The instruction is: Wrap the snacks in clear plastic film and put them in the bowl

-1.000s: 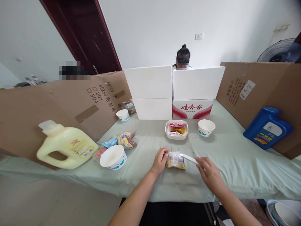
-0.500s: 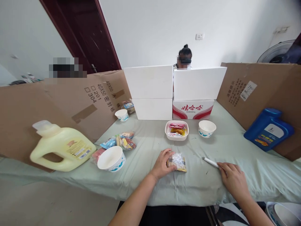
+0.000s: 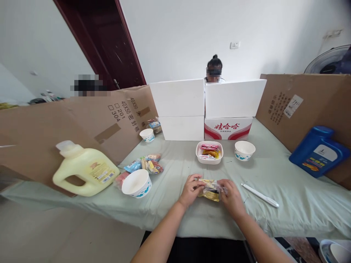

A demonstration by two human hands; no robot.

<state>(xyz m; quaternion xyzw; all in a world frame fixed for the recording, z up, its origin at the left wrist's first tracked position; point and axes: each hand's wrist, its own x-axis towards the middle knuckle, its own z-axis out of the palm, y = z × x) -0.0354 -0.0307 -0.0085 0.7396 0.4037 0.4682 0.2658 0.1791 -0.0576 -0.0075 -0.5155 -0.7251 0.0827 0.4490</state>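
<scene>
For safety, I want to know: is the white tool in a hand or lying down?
Lying down: the white tool rests on the tablecloth, while the left hand and right hand hold the packet.

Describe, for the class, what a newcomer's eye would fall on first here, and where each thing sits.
Probably the large pale yellow jug at the left of the cloth-covered table and the bright blue bottle at its right. Next might come the red-and-white box at the far side, then, near the front middle, the left hand and right hand holding a wrapped packet.
</scene>
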